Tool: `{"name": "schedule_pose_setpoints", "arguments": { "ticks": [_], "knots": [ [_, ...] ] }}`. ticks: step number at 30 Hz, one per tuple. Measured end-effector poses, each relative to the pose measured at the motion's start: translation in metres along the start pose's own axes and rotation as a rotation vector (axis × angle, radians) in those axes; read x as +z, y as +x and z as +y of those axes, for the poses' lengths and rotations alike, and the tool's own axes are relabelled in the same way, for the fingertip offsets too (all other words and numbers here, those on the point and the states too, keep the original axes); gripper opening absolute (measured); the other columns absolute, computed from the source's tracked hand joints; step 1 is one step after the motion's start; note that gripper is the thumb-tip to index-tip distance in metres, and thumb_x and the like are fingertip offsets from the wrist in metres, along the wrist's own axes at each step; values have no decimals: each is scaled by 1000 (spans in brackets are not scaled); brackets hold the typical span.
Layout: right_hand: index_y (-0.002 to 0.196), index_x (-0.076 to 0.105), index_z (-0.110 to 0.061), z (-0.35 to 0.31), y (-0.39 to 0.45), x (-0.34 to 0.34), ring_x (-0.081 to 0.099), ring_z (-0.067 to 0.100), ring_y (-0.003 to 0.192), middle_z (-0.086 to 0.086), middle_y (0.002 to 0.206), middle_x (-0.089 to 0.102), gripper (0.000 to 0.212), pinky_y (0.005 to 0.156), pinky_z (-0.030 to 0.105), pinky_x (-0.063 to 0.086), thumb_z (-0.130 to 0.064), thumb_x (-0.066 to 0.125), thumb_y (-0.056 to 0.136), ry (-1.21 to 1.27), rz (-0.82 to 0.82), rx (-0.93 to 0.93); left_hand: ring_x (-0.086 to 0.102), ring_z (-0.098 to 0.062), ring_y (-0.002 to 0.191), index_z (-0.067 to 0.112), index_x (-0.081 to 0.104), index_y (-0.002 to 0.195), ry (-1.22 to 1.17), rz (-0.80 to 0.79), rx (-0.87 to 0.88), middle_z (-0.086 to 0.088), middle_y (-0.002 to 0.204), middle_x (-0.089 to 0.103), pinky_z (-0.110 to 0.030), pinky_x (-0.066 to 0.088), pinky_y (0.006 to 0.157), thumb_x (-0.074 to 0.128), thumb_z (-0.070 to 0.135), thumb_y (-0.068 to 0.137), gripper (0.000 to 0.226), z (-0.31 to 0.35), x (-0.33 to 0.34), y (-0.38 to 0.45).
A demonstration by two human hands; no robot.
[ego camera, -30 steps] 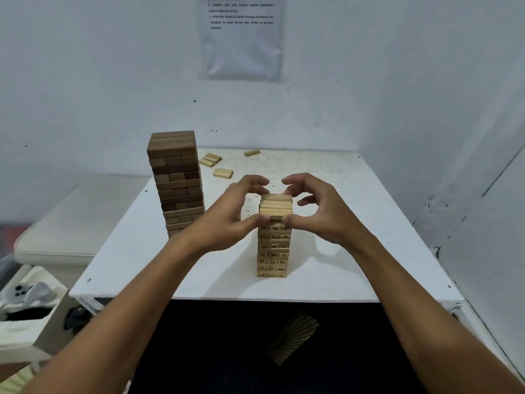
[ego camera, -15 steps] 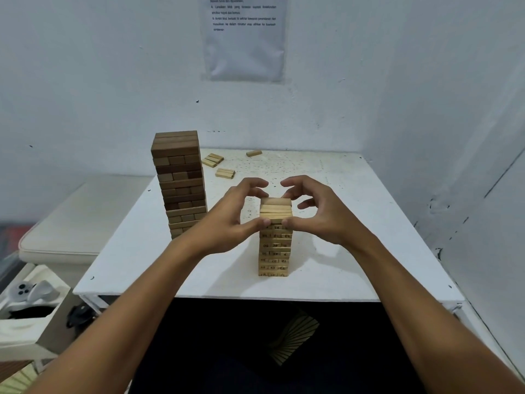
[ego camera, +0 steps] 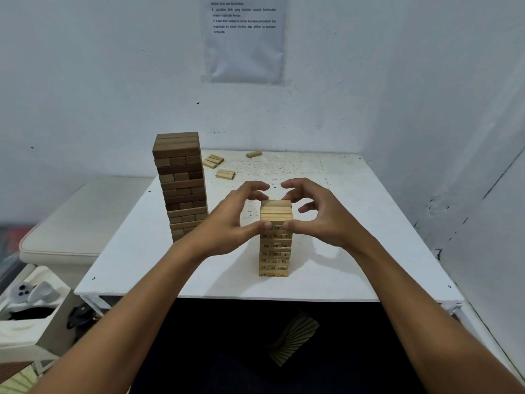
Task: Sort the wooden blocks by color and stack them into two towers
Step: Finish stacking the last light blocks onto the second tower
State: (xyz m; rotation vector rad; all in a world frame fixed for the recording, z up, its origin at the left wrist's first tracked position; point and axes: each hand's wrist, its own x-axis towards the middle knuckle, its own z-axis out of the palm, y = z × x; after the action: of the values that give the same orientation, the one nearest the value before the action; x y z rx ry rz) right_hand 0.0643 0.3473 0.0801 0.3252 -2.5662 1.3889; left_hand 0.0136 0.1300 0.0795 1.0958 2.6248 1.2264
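Short tower of pale numbered wooden blocks (ego camera: pixel 275 248) — near centre of white square table (ego camera: pixel 369 223); left hand (ego camera: pixel 227 223) and right hand (ego camera: pixel 324 220) curl round its top, thumbs pressing the near face. Taller dark-brown block tower (ego camera: pixel 181 183) — far left. Loose pale blocks (ego camera: pixel 218 166) beyond.

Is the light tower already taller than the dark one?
No; the light tower tops out well below the dark tower.

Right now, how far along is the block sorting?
Mostly done: the dark tower stands tall at the left. In hand: the left hand and right hand pinch the top layers of the shorter light tower, squaring them. Left: loose light blocks at the table's far side are not yet stacked.
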Motion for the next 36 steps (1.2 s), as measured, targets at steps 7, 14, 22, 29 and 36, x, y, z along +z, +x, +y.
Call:
{"name": "schedule_pose_setpoints", "arguments": {
  "ticks": [7,14,22,29,36],
  "knots": [
    [129,50,-37,3,-2,-1,55,6,111,-15,115,61,68,90,33,51,-34,78,67,20,-4,-6,38,0,131,33,30,146,-55,-1,-30,16,142,45,-34,38,109,64,58,75,83,1,0,-5],
    [147,37,-30,9,-13,6,45,-3,127,-16,144,46,91,102,25,42,-61,65,66,75,-66,110,3,0,146,34,7,154,-117,-51,-141,16,161,5,-32,10,120,55,75,68,107,0,13,-17],
    [155,19,-30,11,-20,18,22,-3,143,-17,158,25,116,118,28,16,-93,45,61,207,-137,229,-20,6,141,35,-11,150,-190,-101,-165,21,156,-20,-25,-6,114,38,76,74,99,7,29,-20],
    [155,16,-29,7,-20,21,21,-3,143,-15,159,23,123,117,27,16,-98,42,57,211,-137,229,-20,4,142,30,-16,151,-194,-109,-170,17,156,-24,-24,-8,115,36,69,82,94,9,33,-21],
    [155,15,-35,7,-21,23,23,-2,143,-19,156,24,113,121,37,17,-94,41,62,187,-145,245,-20,2,143,30,-18,150,-198,-108,-174,17,156,-25,-27,-7,118,33,71,81,95,12,34,-22]
  ]
}}
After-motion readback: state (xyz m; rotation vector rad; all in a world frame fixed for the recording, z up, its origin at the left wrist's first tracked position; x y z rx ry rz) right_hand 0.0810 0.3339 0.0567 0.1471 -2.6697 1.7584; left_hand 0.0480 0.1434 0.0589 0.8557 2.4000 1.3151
